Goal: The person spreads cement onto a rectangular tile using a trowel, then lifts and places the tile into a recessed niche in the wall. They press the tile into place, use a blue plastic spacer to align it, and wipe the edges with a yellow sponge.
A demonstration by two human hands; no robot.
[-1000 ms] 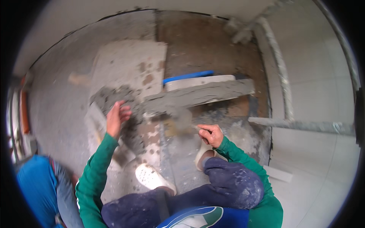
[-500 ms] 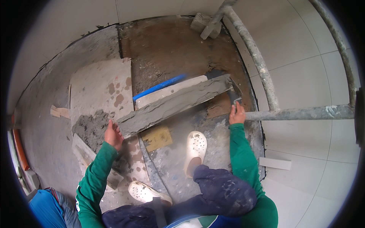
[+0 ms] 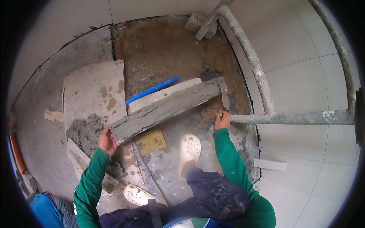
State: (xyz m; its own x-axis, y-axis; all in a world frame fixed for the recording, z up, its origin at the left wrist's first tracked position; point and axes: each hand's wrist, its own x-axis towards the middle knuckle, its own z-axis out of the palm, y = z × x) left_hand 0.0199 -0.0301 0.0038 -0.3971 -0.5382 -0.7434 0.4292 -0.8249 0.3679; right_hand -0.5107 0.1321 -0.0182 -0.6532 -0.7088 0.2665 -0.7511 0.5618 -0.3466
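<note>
A long narrow tile strip [image 3: 167, 108], its upper face thick with wet grey mortar, lies slantwise before me. My left hand [image 3: 108, 141] grips its left end, with the thumb at the edge and the other fingers partly hidden. At the right end, my right hand [image 3: 222, 120] is closed round the handle of a trowel, of which a bit of yellow shows. The mortar-smeared trowel blade [image 3: 226, 98] stands beside the strip's far right end. Next to my left hand is a heap of grey mortar [image 3: 85, 131] on a stained board [image 3: 87, 81].
Behind the strip lie a pale plank [image 3: 165, 94] and a blue tube [image 3: 152, 90]. A paint-spotted metal scaffold frame [image 3: 251, 51] stands at the right by the tiled wall. Near my shoes [image 3: 190, 152] is a yellowish cardboard piece [image 3: 151, 141]. A small white strip [image 3: 270, 164] lies at the right.
My right hand has moved left and slightly nearer, with the trowel blade now turned along the strip's right end. My left hand keeps its hold. The whole view has shifted slightly.
</note>
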